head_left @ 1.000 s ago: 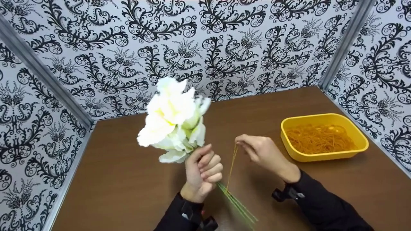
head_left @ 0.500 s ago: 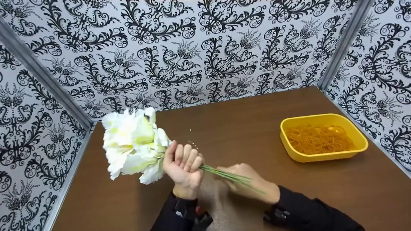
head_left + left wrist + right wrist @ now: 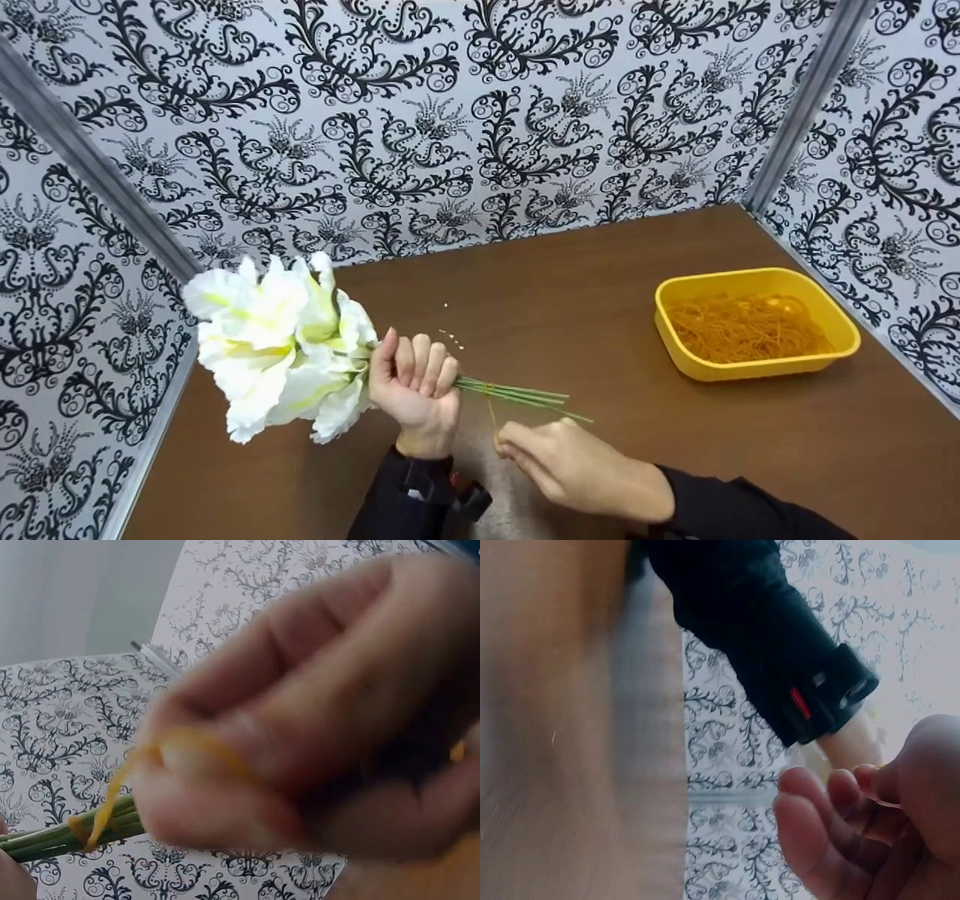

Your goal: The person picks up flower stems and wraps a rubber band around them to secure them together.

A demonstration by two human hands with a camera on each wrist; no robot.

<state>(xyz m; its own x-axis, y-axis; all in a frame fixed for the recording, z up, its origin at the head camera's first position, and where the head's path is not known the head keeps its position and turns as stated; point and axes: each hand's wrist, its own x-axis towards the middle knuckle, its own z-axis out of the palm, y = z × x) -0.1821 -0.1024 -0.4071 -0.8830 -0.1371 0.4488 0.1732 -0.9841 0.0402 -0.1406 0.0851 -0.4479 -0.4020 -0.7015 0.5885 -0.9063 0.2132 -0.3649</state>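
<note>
In the head view my left hand grips a bunch of white artificial-looking flowers by the stems, blooms to the left. Green stems stick out to the right of the fist. A yellow rubber band loops round them just beyond the fist. Below the stem ends, my right hand pinches the band's free end and holds it stretched downward. The left wrist view shows the band running from the stems to the right hand's blurred fingers. In the right wrist view, that hand's fingers are curled.
A yellow tub of tangled rubber bands stands on the brown table at the right. Small pale specks lie behind the left hand. Patterned panels enclose the back and sides.
The bouquet has tipped left and down, bringing its stems nearly level. My right hand has moved from above the stems, past behind them, to below, drawing the rubber band along.
</note>
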